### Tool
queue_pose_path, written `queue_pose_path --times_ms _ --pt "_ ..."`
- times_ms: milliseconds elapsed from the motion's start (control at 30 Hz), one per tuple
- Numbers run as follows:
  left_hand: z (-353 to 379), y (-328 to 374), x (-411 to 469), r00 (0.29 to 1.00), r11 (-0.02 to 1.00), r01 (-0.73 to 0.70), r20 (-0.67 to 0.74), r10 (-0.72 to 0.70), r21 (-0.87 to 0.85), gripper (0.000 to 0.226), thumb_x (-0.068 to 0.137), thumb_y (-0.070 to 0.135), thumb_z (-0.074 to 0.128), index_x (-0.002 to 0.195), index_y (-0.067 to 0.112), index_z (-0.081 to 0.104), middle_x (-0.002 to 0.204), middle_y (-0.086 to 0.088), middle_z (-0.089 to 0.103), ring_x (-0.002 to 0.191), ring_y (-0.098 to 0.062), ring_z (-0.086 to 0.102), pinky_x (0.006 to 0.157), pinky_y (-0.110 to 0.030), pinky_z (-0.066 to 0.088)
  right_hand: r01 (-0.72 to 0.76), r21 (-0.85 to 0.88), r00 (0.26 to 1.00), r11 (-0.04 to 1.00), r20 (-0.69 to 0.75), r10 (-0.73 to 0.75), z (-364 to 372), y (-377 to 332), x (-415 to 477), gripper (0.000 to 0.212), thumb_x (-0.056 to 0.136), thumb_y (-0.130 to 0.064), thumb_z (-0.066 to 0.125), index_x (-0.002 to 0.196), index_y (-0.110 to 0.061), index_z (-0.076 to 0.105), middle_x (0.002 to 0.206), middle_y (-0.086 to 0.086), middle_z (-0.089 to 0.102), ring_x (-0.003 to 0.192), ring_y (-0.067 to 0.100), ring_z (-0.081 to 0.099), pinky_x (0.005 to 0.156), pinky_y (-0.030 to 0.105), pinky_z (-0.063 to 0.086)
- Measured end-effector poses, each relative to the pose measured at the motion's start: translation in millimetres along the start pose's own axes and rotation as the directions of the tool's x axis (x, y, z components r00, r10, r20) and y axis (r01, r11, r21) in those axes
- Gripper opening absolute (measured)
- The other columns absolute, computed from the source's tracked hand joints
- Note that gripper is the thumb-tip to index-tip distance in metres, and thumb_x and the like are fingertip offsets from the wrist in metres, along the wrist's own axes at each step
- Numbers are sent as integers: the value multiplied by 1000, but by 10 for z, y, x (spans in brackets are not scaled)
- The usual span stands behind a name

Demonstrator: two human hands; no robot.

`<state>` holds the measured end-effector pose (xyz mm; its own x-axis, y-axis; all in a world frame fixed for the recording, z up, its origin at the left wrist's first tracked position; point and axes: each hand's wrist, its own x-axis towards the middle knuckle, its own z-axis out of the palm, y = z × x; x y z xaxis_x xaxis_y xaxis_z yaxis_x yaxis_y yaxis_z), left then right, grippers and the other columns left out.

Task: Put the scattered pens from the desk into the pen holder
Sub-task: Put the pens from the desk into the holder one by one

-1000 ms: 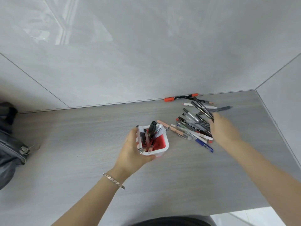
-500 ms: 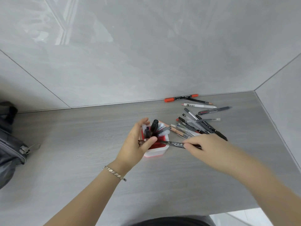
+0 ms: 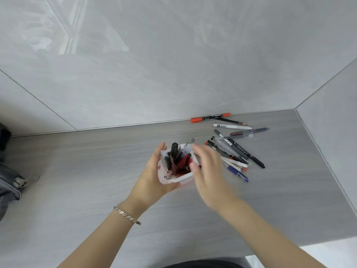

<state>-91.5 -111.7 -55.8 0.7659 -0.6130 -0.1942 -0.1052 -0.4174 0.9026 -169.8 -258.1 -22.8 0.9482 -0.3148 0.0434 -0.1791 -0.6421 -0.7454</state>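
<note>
A white pen holder (image 3: 182,178) with a red inside stands on the grey desk, with several dark pens upright in it. My left hand (image 3: 151,177) is wrapped around its left side. My right hand (image 3: 209,172), blurred, hovers over the holder's right rim with fingers apart; a dark pen (image 3: 187,159) stands in the holder just beside the thumb. To the right lies a pile of scattered pens (image 3: 234,149), including a blue pen (image 3: 238,174) and a black marker (image 3: 256,161). An orange marker (image 3: 210,117) rests against the back wall.
A grey bag (image 3: 10,182) with a zipper pull sits at the desk's left edge. Grey walls close the desk at the back and on the right (image 3: 332,117). The desk's front edge (image 3: 286,246) runs at the lower right.
My right hand carried a dark pen from the pile to the holder, and the pen now stands inside. My left hand shifted its hold on the holder.
</note>
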Motion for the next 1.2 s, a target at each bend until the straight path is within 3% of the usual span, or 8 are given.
queue_pose_path --times_ms 100,267,467,667,800,900,1033,1200 --pt "7 64 -1 999 999 32 -17 -32 -3 100 65 12 80 128 50 12 139 22 26 126 3 29 106 -24 28 -118 55 978 992 -170 125 -309 378 17 28 90 -17 51 116 -9 57 102 -6 58 106 -9 49 90 2 30" --pt "68 94 -2 997 997 68 -39 -67 27 102 68 6 75 137 39 8 141 19 24 129 2 23 101 -21 28 -275 -405 960 872 -65 273 -397 1072 30 27 76 3 68 102 -3 68 101 16 67 96 39 59 83 40 47" --pt "74 176 5 991 992 108 -68 -112 -60 101 62 21 82 137 36 16 134 21 28 129 0 25 111 -33 29 -171 -606 968 777 42 246 -233 1166 55 29 64 -3 81 90 -3 68 85 14 69 79 37 62 68 42 52" --pt "79 148 5 991 993 103 -79 -108 -57 97 62 18 82 128 47 17 137 19 32 131 -2 30 109 -34 32 -295 -707 901 643 19 434 -241 1170 12 28 91 -23 53 107 0 57 112 16 56 110 32 50 77 38 48" --pt "82 137 9 991 994 102 -85 -106 -47 98 62 18 83 129 45 17 137 17 33 129 -2 30 107 -29 29 -204 -734 917 648 88 389 -259 1174 -64 29 59 -12 85 68 6 65 71 21 65 71 37 65 48 38 51" --pt "78 121 14 990 993 108 -81 -111 -46 99 61 19 83 134 40 18 141 14 34 132 -5 29 109 -30 27 -222 -700 894 678 131 428 -287 1191 -87 38 35 -7 92 51 5 61 49 19 60 44 35 61 35 33 46" --pt "77 119 18 989 992 116 -80 -120 -52 99 61 19 83 133 41 19 144 10 34 135 -8 27 110 -30 25 -423 -473 873 773 14 487 -554 970 -94 13 91 -16 53 90 -3 53 75 14 61 66 33 56 59 34 39" --pt "70 126 18 990 992 115 -74 -119 -56 98 62 19 83 132 42 19 145 9 32 136 -8 25 104 -25 23 -361 -49 901 931 240 362 -1029 503 -160 6 94 -20 49 89 -19 52 58 -6 49 53 19 43 54 32 38"
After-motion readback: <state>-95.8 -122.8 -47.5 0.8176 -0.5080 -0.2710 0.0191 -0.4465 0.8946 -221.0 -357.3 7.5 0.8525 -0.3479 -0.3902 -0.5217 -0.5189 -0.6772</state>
